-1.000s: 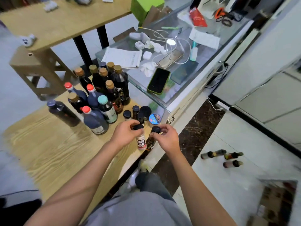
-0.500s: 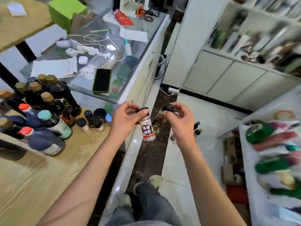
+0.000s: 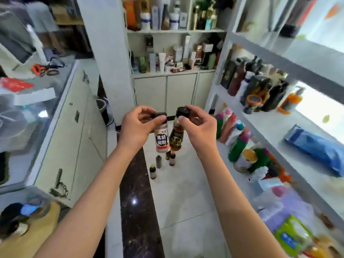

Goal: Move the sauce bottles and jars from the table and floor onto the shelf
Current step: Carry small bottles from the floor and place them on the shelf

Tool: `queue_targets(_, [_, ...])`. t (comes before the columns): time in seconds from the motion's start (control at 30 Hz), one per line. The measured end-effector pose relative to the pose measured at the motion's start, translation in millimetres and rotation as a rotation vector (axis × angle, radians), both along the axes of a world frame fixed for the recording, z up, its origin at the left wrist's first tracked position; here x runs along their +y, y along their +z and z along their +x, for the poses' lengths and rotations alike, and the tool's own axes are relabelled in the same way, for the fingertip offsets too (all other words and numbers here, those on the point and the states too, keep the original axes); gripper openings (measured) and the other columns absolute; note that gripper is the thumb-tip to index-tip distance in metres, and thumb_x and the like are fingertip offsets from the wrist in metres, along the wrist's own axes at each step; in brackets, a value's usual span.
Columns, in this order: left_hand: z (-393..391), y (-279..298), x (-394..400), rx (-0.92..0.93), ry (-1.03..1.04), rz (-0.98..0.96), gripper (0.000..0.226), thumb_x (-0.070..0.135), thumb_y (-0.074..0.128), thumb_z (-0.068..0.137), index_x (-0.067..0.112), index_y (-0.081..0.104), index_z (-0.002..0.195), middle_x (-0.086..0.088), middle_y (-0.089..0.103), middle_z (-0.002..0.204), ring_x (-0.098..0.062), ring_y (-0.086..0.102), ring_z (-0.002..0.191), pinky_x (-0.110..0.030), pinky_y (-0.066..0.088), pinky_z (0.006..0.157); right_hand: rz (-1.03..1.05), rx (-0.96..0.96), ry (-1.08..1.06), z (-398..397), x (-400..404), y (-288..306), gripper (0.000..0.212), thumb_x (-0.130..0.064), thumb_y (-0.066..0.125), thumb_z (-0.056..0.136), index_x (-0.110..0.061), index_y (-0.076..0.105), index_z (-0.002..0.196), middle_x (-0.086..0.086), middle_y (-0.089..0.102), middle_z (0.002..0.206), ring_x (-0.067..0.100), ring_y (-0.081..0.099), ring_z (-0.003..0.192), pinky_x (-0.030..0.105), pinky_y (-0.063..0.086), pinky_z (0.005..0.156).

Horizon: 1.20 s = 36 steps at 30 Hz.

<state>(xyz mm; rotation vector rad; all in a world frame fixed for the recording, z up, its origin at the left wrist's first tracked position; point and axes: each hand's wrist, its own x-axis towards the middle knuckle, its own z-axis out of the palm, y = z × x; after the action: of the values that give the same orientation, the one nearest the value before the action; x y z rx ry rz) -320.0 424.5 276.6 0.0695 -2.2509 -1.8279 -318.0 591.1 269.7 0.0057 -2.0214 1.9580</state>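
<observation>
White pepper shaker with black cap and black-and-white label hangs from the left hand, fingertips clamped round its cap, body dangling below the fingers. Just beside it, nearly touching, small dark-brown sauce bottle with black cap hangs the same way from the right hand, fingers curled over the cap. Both held in mid-air above the pale tiled floor. Under the fingers, four small dark bottles stand on the floor. Right of the right-hand fingers, white shelving unit packed with bottles and packets; left of the left-hand fingers, white glass-topped counter.
</observation>
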Motion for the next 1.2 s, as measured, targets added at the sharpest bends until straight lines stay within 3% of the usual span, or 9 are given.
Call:
queue_targets(0.1, [-28, 24, 77, 0.057, -0.111, -0.103, 0.031, 0.029, 0.085, 0.070, 0.025, 0.062, 0.092, 0.006, 0.071, 0.092, -0.007, 0.069, 0.086, -0.029, 0.060, 0.074, 0.018, 0.054, -0.089, -7, 77, 14, 0.034, -0.009, 0.077, 0.079, -0.008, 0.073, 0.113, -0.002, 0.076, 0.096, 0.011, 0.073, 0.089, 0.026, 0.058, 0.082])
queue_targets(0.23, [-55, 48, 172, 0.155, -0.245, -0.127, 0.031, 0.029, 0.085, 0.069, 0.028, 0.061, 0.087, 0.004, 0.072, 0.092, -0.011, 0.070, 0.087, -0.041, 0.059, 0.081, 0.075, 0.123, -0.193, -15, 167, 34, 0.031, -0.010, 0.076, 0.079, -0.015, 0.074, 0.109, -0.005, 0.076, 0.094, 0.011, 0.073, 0.088, 0.028, 0.059, 0.082])
queue_targets(0.4, [-74, 66, 286, 0.272, -0.382, -0.124, 0.029, 0.028, 0.085, 0.069, 0.031, 0.061, 0.085, 0.010, 0.071, 0.089, -0.005, 0.069, 0.085, -0.035, 0.058, 0.083, 0.166, 0.178, -0.335, -12, 262, 61, 0.034, -0.009, 0.077, 0.080, -0.016, 0.073, 0.113, -0.012, 0.073, 0.091, 0.001, 0.071, 0.082, 0.020, 0.057, 0.076])
queue_targets(0.57, [-85, 81, 381, 0.308, -0.527, -0.041, 0.032, 0.031, 0.084, 0.072, 0.024, 0.064, 0.096, 0.009, 0.071, 0.093, -0.004, 0.069, 0.088, -0.030, 0.058, 0.082, 0.248, 0.200, -0.476, -3, 349, 90, 0.038, -0.004, 0.074, 0.080, -0.042, 0.069, 0.086, -0.019, 0.072, 0.079, -0.001, 0.067, 0.072, 0.021, 0.057, 0.073])
queue_targets(0.67, [-93, 92, 430, 0.325, -0.598, -0.005, 0.034, 0.030, 0.083, 0.073, 0.020, 0.064, 0.100, 0.007, 0.071, 0.094, -0.003, 0.069, 0.087, -0.025, 0.058, 0.076, 0.237, 0.198, -0.554, -3, 392, 102, 0.029, -0.006, 0.074, 0.079, -0.025, 0.074, 0.102, -0.009, 0.075, 0.086, 0.005, 0.068, 0.075, 0.022, 0.056, 0.072])
queue_targets(0.77, [-105, 105, 476, 0.368, -0.677, 0.019, 0.033, 0.030, 0.082, 0.074, 0.022, 0.064, 0.100, 0.013, 0.069, 0.092, 0.005, 0.066, 0.084, -0.014, 0.055, 0.071, 0.282, 0.207, -0.663, -4, 429, 114, 0.032, -0.009, 0.075, 0.079, -0.024, 0.073, 0.107, -0.007, 0.075, 0.089, 0.006, 0.068, 0.076, 0.025, 0.056, 0.075])
queue_targets(0.97, [-134, 119, 567, 0.403, -0.852, 0.129, 0.027, 0.026, 0.085, 0.072, 0.022, 0.065, 0.091, 0.005, 0.072, 0.090, -0.005, 0.070, 0.085, -0.029, 0.058, 0.078, 0.401, 0.196, -0.871, -4, 488, 136, 0.034, -0.009, 0.073, 0.080, -0.016, 0.073, 0.113, -0.006, 0.075, 0.090, 0.013, 0.070, 0.083, 0.032, 0.059, 0.082])
queue_targets(1.2, [-162, 131, 663, 0.438, -1.065, 0.177, 0.031, 0.026, 0.084, 0.074, 0.014, 0.065, 0.096, 0.003, 0.073, 0.090, -0.007, 0.071, 0.085, -0.026, 0.057, 0.075, 0.492, 0.082, -1.049, -15, 554, 156, 0.028, -0.011, 0.070, 0.081, -0.025, 0.075, 0.105, -0.010, 0.076, 0.087, 0.010, 0.073, 0.083, 0.039, 0.061, 0.082])
